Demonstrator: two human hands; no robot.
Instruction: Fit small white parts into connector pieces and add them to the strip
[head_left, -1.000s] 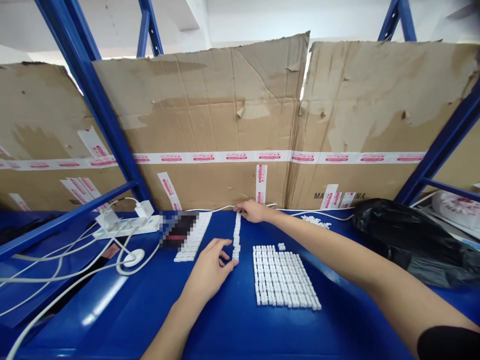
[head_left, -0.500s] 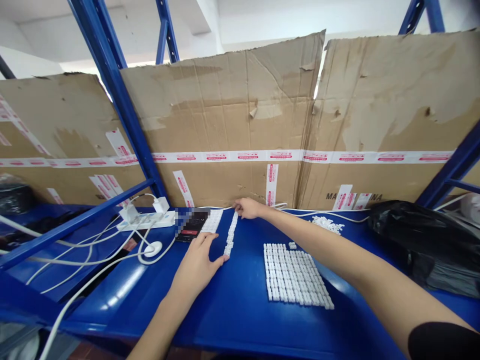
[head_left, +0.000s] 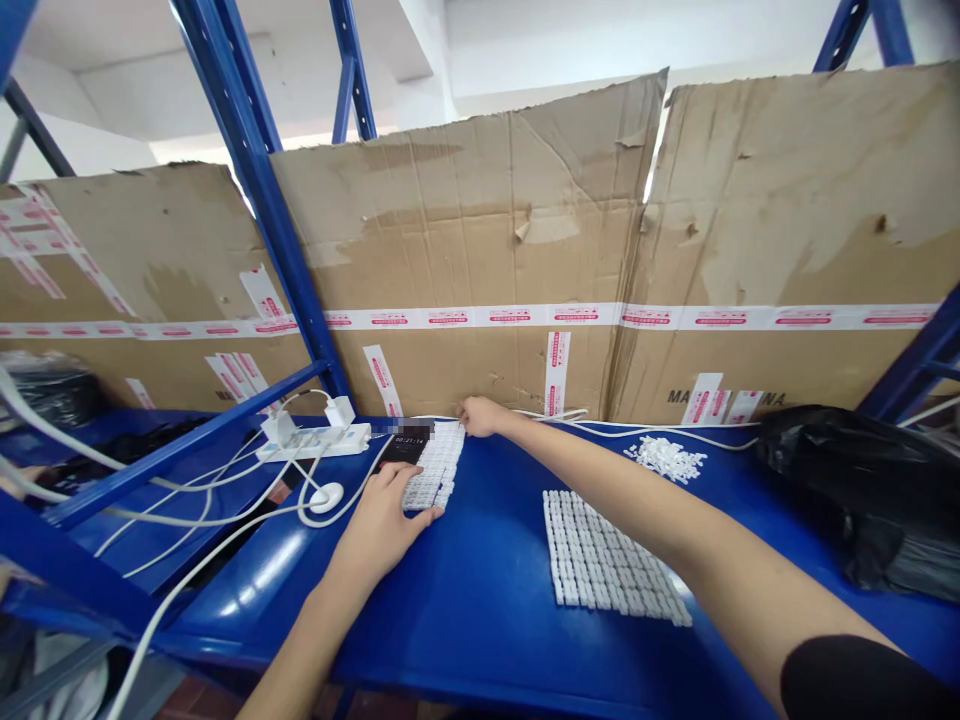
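Observation:
On the blue shelf, my left hand [head_left: 381,522] rests at the near end of a block of small white plastic parts [head_left: 433,470], fingers curled against its front edge. My right hand [head_left: 478,415] reaches to the block's far end by the cardboard, fingers bent on the last parts. A black phone [head_left: 406,446] with a lit timer lies right beside this block. A larger grid of white parts [head_left: 607,560] lies to the right under my right forearm, and a loose heap of white parts [head_left: 666,457] sits behind it.
A white power strip [head_left: 315,438] with plugs and white cables [head_left: 202,520] covers the left of the shelf. A black plastic bag [head_left: 862,480] lies at the right. Taped cardboard sheets [head_left: 487,280] wall the back. Blue rack posts [head_left: 255,190] stand at left and right.
Both hands slid the single row of white parts leftward until it joined the block beside the phone. My view shifted up and left.

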